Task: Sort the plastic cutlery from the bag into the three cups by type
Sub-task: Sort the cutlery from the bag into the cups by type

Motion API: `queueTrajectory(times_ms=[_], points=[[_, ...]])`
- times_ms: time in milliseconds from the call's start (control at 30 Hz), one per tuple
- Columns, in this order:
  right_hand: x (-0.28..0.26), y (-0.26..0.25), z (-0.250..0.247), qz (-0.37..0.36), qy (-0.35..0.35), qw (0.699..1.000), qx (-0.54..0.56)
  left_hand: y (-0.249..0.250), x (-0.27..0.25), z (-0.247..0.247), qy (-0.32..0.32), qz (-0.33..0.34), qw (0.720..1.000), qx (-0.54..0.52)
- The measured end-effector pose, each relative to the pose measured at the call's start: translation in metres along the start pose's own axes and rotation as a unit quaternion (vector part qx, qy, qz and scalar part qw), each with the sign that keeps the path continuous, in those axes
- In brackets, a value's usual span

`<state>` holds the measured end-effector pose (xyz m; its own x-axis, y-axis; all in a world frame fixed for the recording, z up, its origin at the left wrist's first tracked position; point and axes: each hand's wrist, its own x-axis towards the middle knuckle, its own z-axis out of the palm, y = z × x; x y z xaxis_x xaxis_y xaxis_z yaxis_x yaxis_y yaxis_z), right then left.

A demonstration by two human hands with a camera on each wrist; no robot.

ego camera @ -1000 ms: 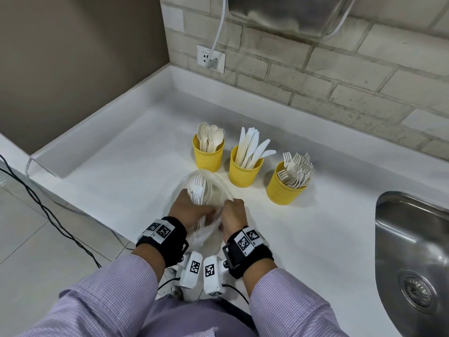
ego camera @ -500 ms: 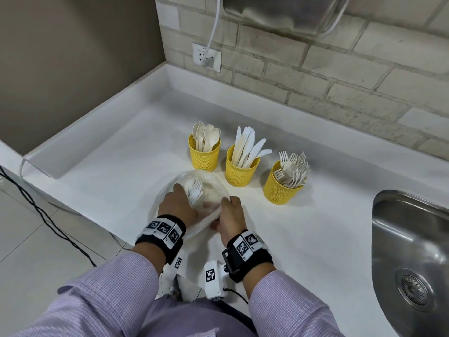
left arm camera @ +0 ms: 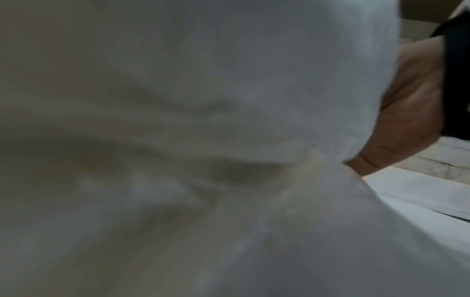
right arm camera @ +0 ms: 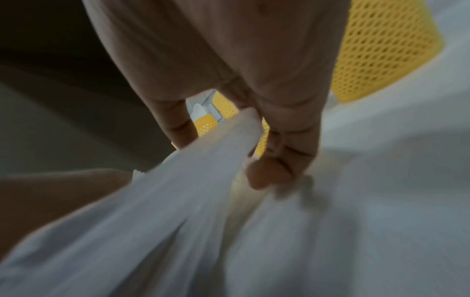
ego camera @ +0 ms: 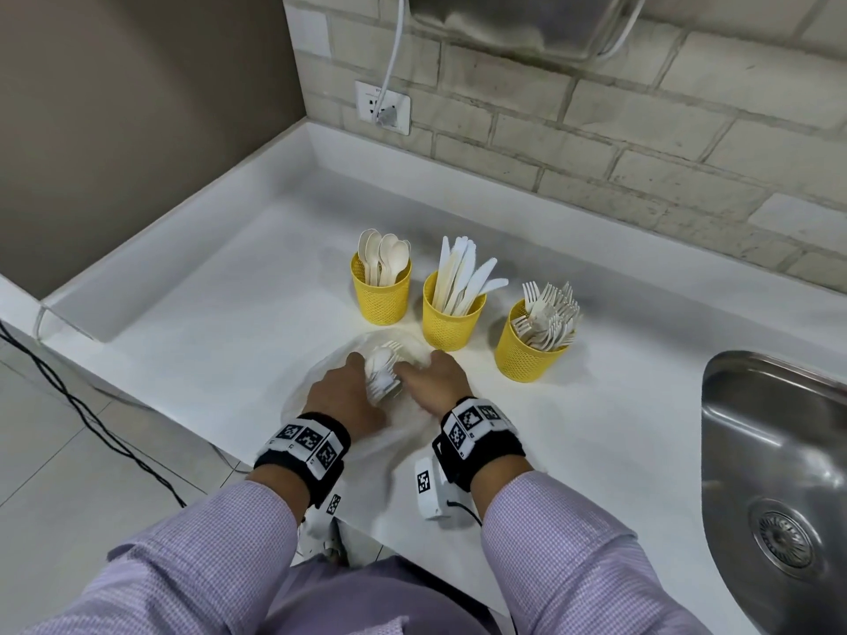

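A black cable [ego camera: 68, 396] ran over the tiled floor at the far left, beside the white surface [ego camera: 206, 313]. Near the front edge of that surface lay the thin white bag [ego camera: 403, 433], spread flat and partly under both hands. The left hand [ego camera: 343, 401] sat on the left part of the bag with its fingers curled round a bundle of white forks [ego camera: 382, 371], whose tines pointed away from the person; the left wrist view showed only blurred white plastic, so the grip could be read from the head view alone. Just right of the bundle, the right hand [ego camera: 435, 382] pinched a gathered fold of the bag between thumb and fingers [right arm camera: 287, 152], as the right wrist view showed. Behind the hands stood three yellow mesh cups in a row. The spoon cup [ego camera: 381, 291] stood on the left with spoons upright in it, the knife cup [ego camera: 451, 320] in the middle with knives fanned to the right, and the fork cup [ego camera: 527, 355] on the right, packed with forks. The knife cup stood just beyond the far edge of the bag. At the far right a steel sink [ego camera: 779, 474] was set into the surface, well apart from the cups.
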<state>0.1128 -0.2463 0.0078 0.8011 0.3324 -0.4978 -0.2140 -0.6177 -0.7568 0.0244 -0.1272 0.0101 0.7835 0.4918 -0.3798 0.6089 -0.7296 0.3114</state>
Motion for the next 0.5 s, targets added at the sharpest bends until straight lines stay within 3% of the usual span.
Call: queueTrajectory(times_ms=[133,300,500], points=[[-0.002,-0.006,0.002,-0.006,-0.018,1.000,-0.004,0.002,0.001,0.001,-0.008,0.023,1.000,-0.019],[-0.005,-0.005,0.015,0.022,0.030,0.985,0.169,0.001,0.002,0.004,0.009,0.058,0.998,-0.032],[-0.011,-0.004,0.016,0.036,0.026,0.967,0.251,0.001,0.000,0.007,0.001,0.017,0.994,-0.112]])
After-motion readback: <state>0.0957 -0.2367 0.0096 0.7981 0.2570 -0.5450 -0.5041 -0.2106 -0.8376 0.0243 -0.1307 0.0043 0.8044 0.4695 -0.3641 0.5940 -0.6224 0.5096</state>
